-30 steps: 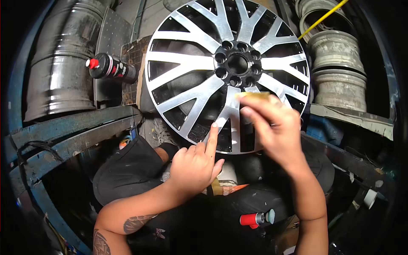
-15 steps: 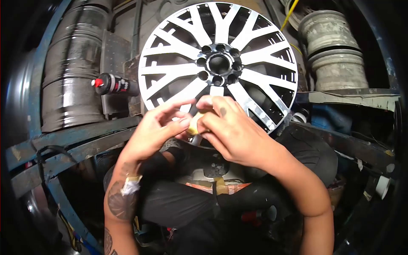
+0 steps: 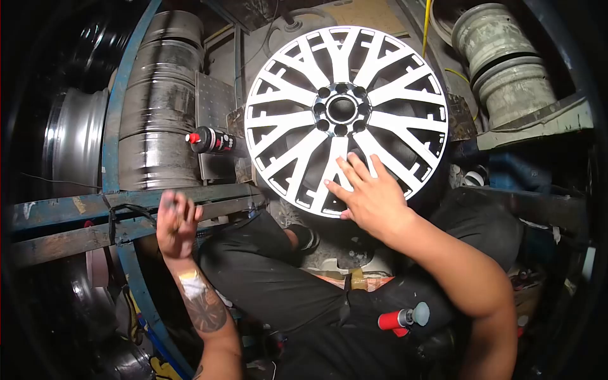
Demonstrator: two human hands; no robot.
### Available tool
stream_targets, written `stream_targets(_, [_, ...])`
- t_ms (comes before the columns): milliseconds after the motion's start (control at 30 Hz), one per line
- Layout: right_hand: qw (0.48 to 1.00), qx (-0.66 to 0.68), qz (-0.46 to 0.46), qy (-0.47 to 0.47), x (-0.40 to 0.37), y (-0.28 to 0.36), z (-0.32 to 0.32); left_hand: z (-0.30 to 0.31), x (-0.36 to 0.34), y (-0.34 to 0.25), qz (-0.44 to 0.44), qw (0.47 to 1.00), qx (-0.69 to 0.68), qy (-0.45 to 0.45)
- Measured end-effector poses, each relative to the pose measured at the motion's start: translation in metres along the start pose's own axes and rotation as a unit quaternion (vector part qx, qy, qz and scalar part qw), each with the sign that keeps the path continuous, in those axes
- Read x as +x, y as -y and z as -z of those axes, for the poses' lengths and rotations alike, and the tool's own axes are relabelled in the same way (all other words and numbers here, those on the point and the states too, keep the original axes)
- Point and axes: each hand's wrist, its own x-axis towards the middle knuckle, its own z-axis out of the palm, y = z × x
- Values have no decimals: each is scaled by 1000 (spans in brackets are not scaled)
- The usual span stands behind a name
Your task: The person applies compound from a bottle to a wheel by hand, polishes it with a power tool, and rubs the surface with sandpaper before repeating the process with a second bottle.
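A white and black multi-spoke wheel rim (image 3: 342,109) lies face up ahead of me. My right hand (image 3: 373,193) is over its lower spokes, fingers spread, with nothing visible in it. My left hand (image 3: 177,221) is raised away from the rim, left of my knee, its fingers curled and blurred; whether anything is in them cannot be made out. A strip of tape or bandage is on the left wrist. Between the stacked rims and the wheel lies a black bottle with a red cap (image 3: 212,140).
Stacked metal rims (image 3: 158,107) stand at the left behind a blue metal frame (image 3: 114,133). More dusty rims (image 3: 516,92) are at the right above a ledge (image 3: 535,126). A red tool with a round grey pad (image 3: 396,320) is by my lap.
My hands have parted: the left moved away left and down, the right opened over the rim. The yellowish piece between them is no longer visible. The view has shifted, and the red tool shows more clearly.
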Motion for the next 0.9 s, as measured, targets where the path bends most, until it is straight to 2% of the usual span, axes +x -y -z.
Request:
stream_targets(67, [999, -3, -15, 31, -2, -3, 11, 45, -45, 17, -40, 982, -179, 50])
stream_targets(100, [999, -4, -22, 47, -2, -3, 16, 53, -69, 25, -43, 968, -248, 9])
stream_targets(167, [999, 34, -16, -2, 1, 4, 3, 125, -129, 66, -36, 952, -280, -116])
stream_targets(200, [1000, 17, -18, 7, 5, 6, -6, 172, -158, 92, 21, 930, -323, -177])
stream_targets(233, [1000, 2, -16, 14, 6, 10, -11, 193, -181, 114, 62, 935, -212, -276])
stream_targets(267, [999, 12, -25, 32, 3, 10, -7, 202, -202, 136, 133, 924, -21, -359])
stream_targets(300, [998, 20, -29, 47, 2, 7, -1, 213, -222, 152, 220, 875, 174, -394])
stream_targets(333, [995, -3, -33, 93, 1, 7, 13, 221, -236, 161, 287, 814, 304, -403])
stream_targets(367, [995, -6, -39, 96, -1, 6, 13, 234, -243, 165, 387, 707, 417, -419])
stream_targets(467, [997, 10, -29, 72, -2, 4, 4, 261, -243, 177, 405, 758, 261, -441])
stream_targets(500, [997, 12, -28, 66, 0, 6, 1, 240, -224, 167, 378, 789, 263, -406])
stream_targets(533, [998, 14, -29, 59, 2, 9, -2, 194, -189, 141, 349, 819, 266, -369])
stream_targets(600, [1000, 15, -19, 6, 4, 11, -17, 121, -109, 91, 211, 869, 281, -350])
stream_targets(633, [1000, 13, -11, -23, 5, 10, -19, 102, -74, 59, 185, 871, 366, -271])
stream_targets(667, [1000, -3, -8, -14, 5, 11, -14, 65, -36, 30, 116, 883, 413, -190])
stream_targets(700, [1000, -9, -1, -21, 6, 10, -12, 63, 1, 18, 79, 878, 440, -171])
stream_targets(733, [1000, -11, 3, -15, 7, 10, -9, 39, 40, 3, 56, 854, 490, -168])
stream_targets(767, [1000, -11, 5, -7, 8, 11, -6, 48, 79, 5, 11, 846, 506, -169])
stream_targets(833, [1000, -4, 12, 21, 10, 12, 1, 70, 149, 12, -102, 737, 641, -188])
stream_targets(867, [997, 6, 8, 80, 12, 12, 11, 77, 172, 18, -151, 652, 716, -199])
stream_targets(900, [996, 20, 6, 90, 12, 11, 15, 90, 191, 31, -159, 653, 708, -217])
